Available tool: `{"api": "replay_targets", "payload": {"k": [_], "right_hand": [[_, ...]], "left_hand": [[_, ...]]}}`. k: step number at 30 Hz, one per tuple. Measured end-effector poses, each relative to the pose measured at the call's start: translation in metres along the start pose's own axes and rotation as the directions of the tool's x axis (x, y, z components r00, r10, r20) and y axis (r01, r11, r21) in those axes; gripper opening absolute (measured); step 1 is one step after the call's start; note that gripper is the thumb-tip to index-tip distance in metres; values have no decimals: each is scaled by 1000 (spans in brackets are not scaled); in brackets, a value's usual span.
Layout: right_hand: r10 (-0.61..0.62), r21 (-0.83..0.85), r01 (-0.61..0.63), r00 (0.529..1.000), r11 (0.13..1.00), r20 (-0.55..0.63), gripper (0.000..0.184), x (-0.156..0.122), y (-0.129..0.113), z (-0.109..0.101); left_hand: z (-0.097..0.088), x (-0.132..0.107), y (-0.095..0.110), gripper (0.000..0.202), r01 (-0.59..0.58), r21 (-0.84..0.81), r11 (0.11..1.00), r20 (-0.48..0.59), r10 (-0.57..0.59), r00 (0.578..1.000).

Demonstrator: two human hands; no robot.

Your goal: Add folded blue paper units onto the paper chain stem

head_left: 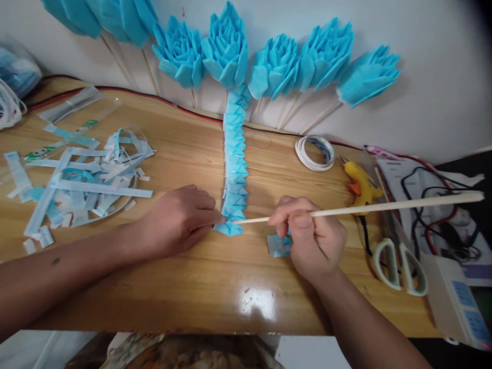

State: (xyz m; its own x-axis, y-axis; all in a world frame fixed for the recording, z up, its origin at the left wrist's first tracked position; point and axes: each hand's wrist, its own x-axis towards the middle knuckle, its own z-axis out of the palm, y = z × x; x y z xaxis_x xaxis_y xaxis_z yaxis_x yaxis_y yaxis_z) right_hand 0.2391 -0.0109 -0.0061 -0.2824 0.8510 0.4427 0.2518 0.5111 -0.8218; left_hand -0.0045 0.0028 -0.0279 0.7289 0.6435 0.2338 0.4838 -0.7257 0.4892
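Observation:
A long blue folded-paper stem (234, 169) lies on the wooden table (192, 277), running from a blue paper flower (227, 48) at the wall down to its near end. My left hand (180, 221) pinches that near end with closed fingers. My right hand (310, 238) is closed on a thin wooden stick (384, 206), whose tip points at the stem's lower end. A small folded blue paper piece (279, 245) lies under my right hand.
Several blue paper flowers (326, 51) on sticks lean against the wall. A pile of paper strips (82, 177) lies at left. A tape roll (315, 151), yellow glue gun (361, 184), scissors (400, 261), cables and a white device (457, 300) sit at right.

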Motion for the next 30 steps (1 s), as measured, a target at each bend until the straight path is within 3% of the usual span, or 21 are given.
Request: {"api": "replay_targets", "payload": {"k": [14,20,22,26,30], "right_hand": [[-66,-31,69,995,997,78,23,1,4,5],[-111,-40,115,989,993,97,23,3,5,6],[-119,-46,124,988,991,101,23,3,6,7],[-114,-89,125,986,988,122,25,4,6,7],[-111,-97,122,988,988,112,26,4,4,7]], "left_hand": [[-8,0,4,24,-13,-78,997,-98,5,995],[-3,-3,4,24,65,-206,976,-145,-96,985],[-4,-3,6,24,137,-280,950,-134,-180,975],[-9,-1,11,21,349,-422,837,-76,-417,906],[-13,3,13,20,425,-395,814,-52,-482,875]]}}
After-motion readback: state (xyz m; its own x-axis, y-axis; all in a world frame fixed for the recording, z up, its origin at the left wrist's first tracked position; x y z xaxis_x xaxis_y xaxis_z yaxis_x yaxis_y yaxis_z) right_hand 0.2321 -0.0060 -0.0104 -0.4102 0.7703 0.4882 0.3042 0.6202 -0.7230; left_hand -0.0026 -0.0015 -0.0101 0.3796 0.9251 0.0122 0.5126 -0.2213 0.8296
